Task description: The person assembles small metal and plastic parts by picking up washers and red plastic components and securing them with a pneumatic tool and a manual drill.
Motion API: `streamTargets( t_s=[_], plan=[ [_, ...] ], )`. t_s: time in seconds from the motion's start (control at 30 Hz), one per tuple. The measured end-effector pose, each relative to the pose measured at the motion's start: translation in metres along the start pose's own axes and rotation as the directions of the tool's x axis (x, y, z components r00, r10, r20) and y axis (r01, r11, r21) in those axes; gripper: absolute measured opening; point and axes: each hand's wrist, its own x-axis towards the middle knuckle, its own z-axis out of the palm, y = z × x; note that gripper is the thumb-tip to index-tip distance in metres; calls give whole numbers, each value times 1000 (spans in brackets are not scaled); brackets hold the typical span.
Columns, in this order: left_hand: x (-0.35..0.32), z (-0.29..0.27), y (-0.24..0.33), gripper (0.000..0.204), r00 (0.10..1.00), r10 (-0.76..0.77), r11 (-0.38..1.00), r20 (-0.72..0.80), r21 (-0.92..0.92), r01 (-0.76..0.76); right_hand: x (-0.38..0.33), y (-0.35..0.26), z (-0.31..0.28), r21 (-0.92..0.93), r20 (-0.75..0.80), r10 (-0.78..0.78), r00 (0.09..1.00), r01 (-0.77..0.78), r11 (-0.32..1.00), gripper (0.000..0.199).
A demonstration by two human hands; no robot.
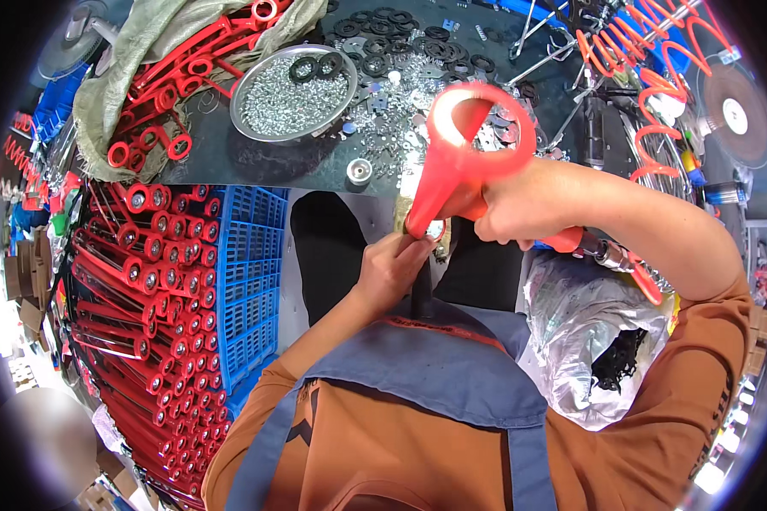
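A glossy red bar with a large ring end (441,166) stands tilted in front of me, its ring raised toward the camera. My left hand (390,271) is closed, pinching the bar's lower end beside a small shiny round insert (435,228). Under the ring, my right hand (520,204) is closed round a red-handled tool (562,239) with a metal hose fitting (605,252) at its back end. The ring and bar cover the tool's front, so whether it touches the bar is hidden.
A metal bowl of small shiny parts (294,104) stands on the dark bench (315,170), near black rings (383,34) and a loose metal wheel (359,171). Red bars are stacked left (153,298) beside a blue crate (251,272). Orange coiled hose (656,85) hangs right, above a plastic bag (571,332).
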Motion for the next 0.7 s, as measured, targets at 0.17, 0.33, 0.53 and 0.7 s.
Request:
streamTargets(
  t_s=[0.17, 0.33, 0.53, 0.7],
  plan=[
    [-3, -1, 3, 17, 1000, -20, 1000, 3, 5, 20, -18, 24, 12, 208, -67, 25, 997, -10, 978, 34],
    [-17, -40, 26, 11, 945, -326, 936, -1, -137, 323, -71, 65, 62, 614, -391, -72, 918, 319, 722, 50],
    [-38, -59, -1, 21, 333, -842, -122, 425, -750, 650, -67, 96, 114, 770, -403, -40, 914, 362, 526, 45],
    [-20, -82, 23, 23, 509, -493, -385, 706, -702, 599, -60, 106, 125, 795, -422, -137, 896, 438, 420, 41]
  ],
)
